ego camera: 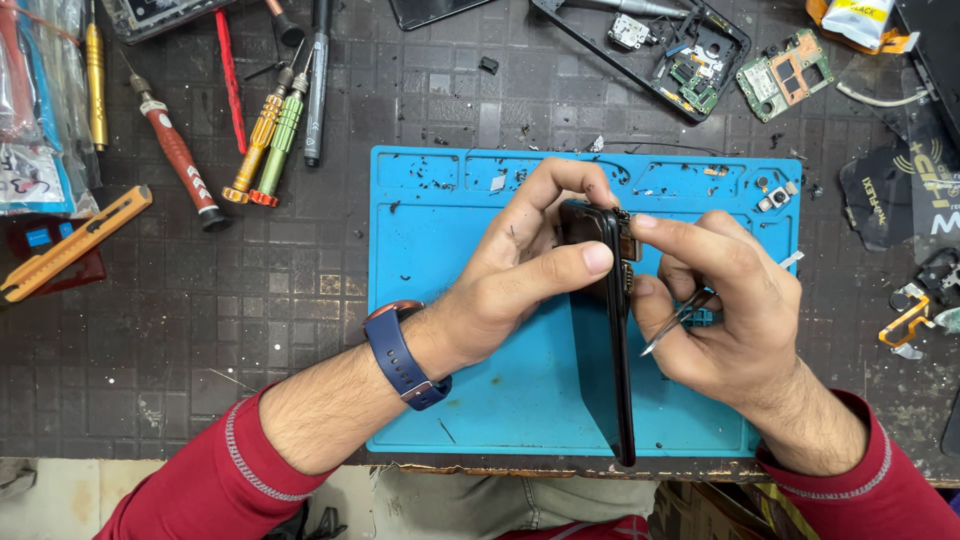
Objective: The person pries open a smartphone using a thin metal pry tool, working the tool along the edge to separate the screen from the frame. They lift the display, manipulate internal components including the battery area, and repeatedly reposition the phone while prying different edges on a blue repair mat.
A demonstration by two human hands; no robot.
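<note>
Blue rubber mat (470,400) centred on a dark gridded bench (200,310), near edge flush with the bench front. Black phone (612,300) held on edge above the mat, thin side toward the camera, lower end reaching down to the mat's near edge, upper end raised near the mat's middle.

Left hand (520,270) curled round the phone from the left: thumb pressed along its left face, fingers arched over the top corner. Blue-strapped watch (400,355) on that wrist.

Right hand (725,310) closed in on the right side: forefinger tip touching the phone's upper edge beside exposed small parts, remaining fingers folded around metal tweezers (680,318), tips pointing down-left, just beside the phone's right edge. Cannot tell whether the tweezer tips touch anything.

Open mat: wide bare area left of the left wrist; narrower strip right of the phone, under the right hand. Small debris and screws along the mat's far rim.

Off the mat: screwdrivers (265,140) fanned at upper left, orange utility knife (75,243) near the left bench edge, opened phone frame (690,55) and green circuit board (785,75) at the far right, well apart from both hands.
</note>
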